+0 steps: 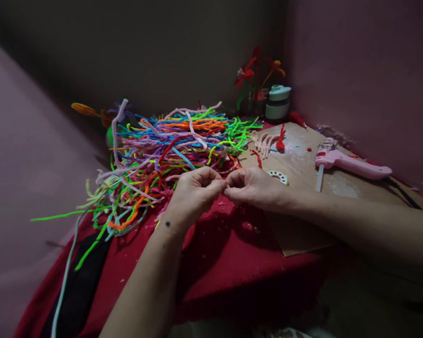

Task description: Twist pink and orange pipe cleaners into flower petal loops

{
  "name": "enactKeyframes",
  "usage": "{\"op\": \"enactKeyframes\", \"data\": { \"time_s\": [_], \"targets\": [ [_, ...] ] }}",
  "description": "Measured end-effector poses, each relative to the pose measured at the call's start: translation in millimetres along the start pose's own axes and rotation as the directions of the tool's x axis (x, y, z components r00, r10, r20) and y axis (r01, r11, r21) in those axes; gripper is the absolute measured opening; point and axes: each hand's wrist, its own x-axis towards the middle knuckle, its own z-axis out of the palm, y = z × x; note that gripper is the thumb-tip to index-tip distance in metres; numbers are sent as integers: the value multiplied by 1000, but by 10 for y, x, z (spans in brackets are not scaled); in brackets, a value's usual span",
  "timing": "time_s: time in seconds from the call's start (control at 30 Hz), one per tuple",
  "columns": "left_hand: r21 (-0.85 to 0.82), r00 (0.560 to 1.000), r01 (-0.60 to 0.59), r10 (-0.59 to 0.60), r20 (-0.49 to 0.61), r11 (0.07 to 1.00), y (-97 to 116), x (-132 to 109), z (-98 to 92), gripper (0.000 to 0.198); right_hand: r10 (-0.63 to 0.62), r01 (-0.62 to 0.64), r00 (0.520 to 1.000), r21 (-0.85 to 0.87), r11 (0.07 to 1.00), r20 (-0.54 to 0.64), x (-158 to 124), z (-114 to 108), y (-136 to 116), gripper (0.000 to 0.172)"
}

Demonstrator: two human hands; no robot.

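My left hand (195,190) and my right hand (255,188) meet fingertip to fingertip above the red cloth (215,263). Both are curled into pinches around something small between them; I cannot make out what it is. Just behind the hands lies a big tangled heap of pipe cleaners (165,150) in many colours. A short red pipe-cleaner piece (257,157) lies on the cardboard sheet (303,164) beyond my right hand.
A pink glue gun (352,164) rests on the cardboard at the right, its cord trailing off. A round white tape roll (278,176), pale pink pieces (264,141), a teal-and-white container (278,103) and pipe-cleaner flowers (254,70) stand near the back corner. Walls close in behind and right.
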Motion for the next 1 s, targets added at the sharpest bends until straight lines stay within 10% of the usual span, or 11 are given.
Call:
{"op": "enactKeyframes", "data": {
  "time_s": [0.63,1.0],
  "targets": [
    [-49,973,-195,199,116,980,-50,16,-78,10,-20,5,999,314,949,43,17,-59,-22,28],
    [225,957,-270,236,167,936,-100,48,-143,13,2,-22,995,207,978,97,22,-6,47,21]
  ]
}}
